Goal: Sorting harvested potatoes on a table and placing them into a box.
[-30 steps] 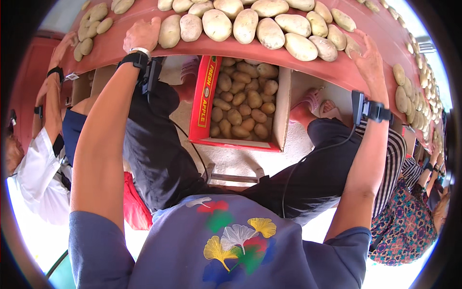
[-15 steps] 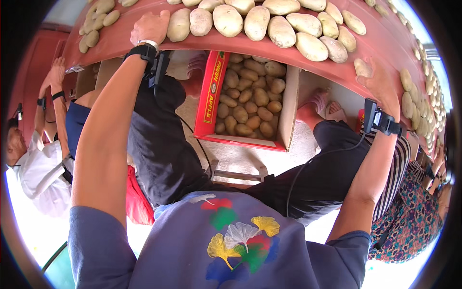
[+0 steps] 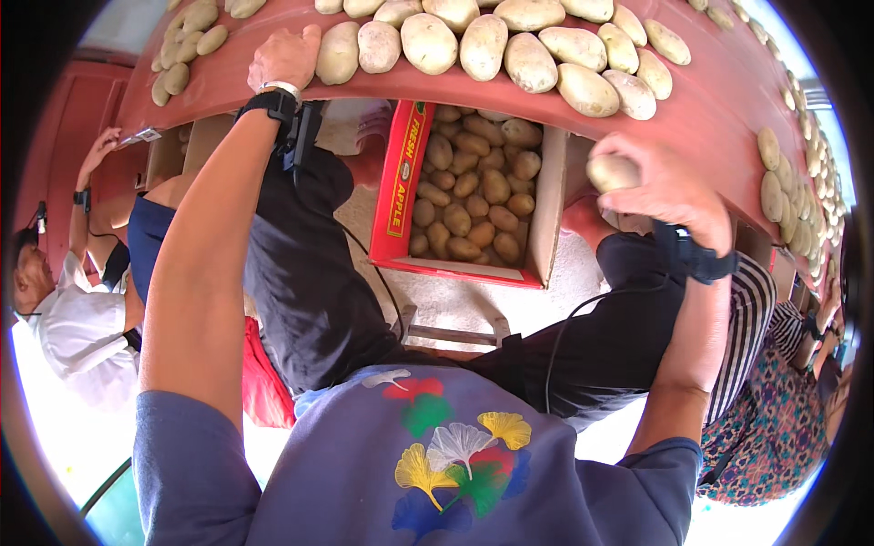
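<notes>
My right hand (image 3: pixel 660 187) is closed around a potato (image 3: pixel 613 172), held by the table's near edge, just right of the cardboard box (image 3: pixel 543 209). The hand is slightly blurred. On the table edge to the left rests my left hand (image 3: pixel 285 60), its fingers curled in. Whether it holds anything is hidden. Beside it lies a pale potato (image 3: pixel 338 53), the first of a group of potatoes (image 3: pixel 482 47) spread across the red table (image 3: pixel 687 118). Below the edge, the red and white box holds many smaller potatoes (image 3: pixel 473 187).
More potatoes lie at the table's far left (image 3: pixel 187 44) and along its right side (image 3: pixel 785 196). A person in a white shirt (image 3: pixel 86 314) sits at the left, and another in patterned clothing (image 3: pixel 774 428) at the right. A cable (image 3: pixel 574 328) crosses my right thigh.
My right hand has lifted the potato from the table's right part and moved left with it, toward the box. The left hand has stayed put. The person at the left has shifted an arm.
</notes>
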Demonstrator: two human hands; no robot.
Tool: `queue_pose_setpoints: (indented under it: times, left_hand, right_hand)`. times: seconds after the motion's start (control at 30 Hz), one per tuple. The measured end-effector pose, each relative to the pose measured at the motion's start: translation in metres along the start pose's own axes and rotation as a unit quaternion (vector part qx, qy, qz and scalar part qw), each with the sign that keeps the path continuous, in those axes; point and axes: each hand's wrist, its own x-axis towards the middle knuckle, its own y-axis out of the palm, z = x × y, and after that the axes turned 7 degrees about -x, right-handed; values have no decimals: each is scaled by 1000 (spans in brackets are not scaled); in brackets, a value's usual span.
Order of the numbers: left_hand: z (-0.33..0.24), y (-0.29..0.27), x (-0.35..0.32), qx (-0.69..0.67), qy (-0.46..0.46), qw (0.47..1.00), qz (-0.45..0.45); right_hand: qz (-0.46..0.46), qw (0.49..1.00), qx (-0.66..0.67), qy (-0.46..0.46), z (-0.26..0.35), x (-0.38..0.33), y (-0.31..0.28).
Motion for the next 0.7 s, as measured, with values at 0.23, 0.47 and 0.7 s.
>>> queue_pose_setpoints:
  times: [0.23,0.47,0.7]
  left_hand:
    - [-2,-2,0,-5,17,1000,3]
    - [-1,1,1,-8,11,1000,-1]
    - [1,1,1,12,27,1000,4]
  right_hand:
    - [-156,980,-39,-116,38,52,57]
    - [-379,917,44,-114,-6,54,3]
    - [-463,864,-185,70,-120,65,-94]
